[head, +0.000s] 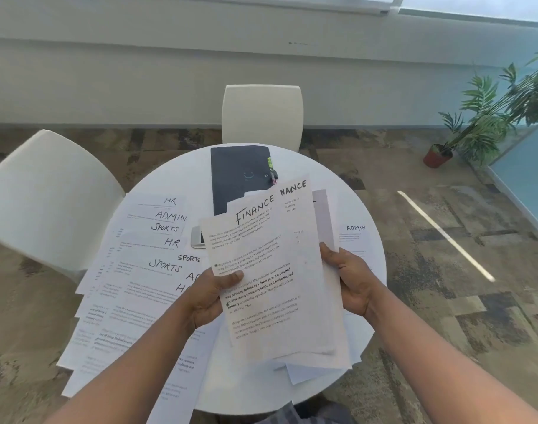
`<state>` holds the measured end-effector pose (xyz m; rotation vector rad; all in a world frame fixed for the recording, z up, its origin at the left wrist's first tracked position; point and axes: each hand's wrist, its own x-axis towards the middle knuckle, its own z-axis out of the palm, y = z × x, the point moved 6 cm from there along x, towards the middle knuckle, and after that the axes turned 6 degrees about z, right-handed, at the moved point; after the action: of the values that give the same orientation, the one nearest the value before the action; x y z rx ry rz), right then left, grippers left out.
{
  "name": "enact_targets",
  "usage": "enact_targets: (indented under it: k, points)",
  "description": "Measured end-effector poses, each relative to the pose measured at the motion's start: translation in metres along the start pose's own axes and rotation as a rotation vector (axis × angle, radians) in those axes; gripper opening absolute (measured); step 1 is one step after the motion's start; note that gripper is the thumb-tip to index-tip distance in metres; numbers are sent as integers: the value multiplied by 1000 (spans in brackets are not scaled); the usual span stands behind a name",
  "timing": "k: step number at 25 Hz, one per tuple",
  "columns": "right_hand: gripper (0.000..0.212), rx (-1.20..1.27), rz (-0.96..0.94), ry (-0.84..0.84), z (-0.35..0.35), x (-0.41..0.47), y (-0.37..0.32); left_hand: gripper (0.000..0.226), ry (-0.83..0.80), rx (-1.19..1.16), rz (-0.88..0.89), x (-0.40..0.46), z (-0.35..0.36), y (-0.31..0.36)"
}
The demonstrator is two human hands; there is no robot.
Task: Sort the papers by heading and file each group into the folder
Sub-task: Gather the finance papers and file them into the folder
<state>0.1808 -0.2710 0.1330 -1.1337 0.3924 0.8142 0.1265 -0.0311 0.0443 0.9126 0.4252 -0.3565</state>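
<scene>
1. Take the dark folder [238, 175] as your landmark. It lies closed on the far part of the round white table [332, 390], in front of the middle chair [263, 116].

2. You hold the FINANCE sheets [277, 270] just nearer to you than the folder, raised above the table, their top edge overlapping the folder's near edge in view. At least two headings reading FINANCE show, one fanned behind the other, so this is judged to be the group being collected.

3. Your left hand [212, 296] pinches the front sheet at its left edge: the thumb lies on the printed face, the other fingers are curled behind and hidden. This grip lets you read the heading.

4. Your right hand [352, 280] grips the right edge of the stack, thumb on front, fingers curled behind. It supports the rear sheets so they stay fanned.

5. To the left of the folder and nearer to you, the unsorted papers [145, 255] lie overlapped, with HR, ADMIN and SPORTS headings exposed, likely for scanning.

6. To the right of the folder, one ADMIN sheet [355, 240] lies apart, partly hidden by the held stack.

7. Filing is not yet done: the folder is shut.
</scene>
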Motion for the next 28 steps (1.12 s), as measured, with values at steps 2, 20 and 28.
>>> enact_targets:
  k: [2,20,28]
  points:
    - [48,-13,25,-6,-8,2,-1,44,-25,0,-25,7,11,-9]
    - [32,-511,-261,-25,-87,49,-60,102,523,234,678,13,124,46]
    - [31,-650,-233,-46,-109,61,-32,92,795,236,647,13,117,11]
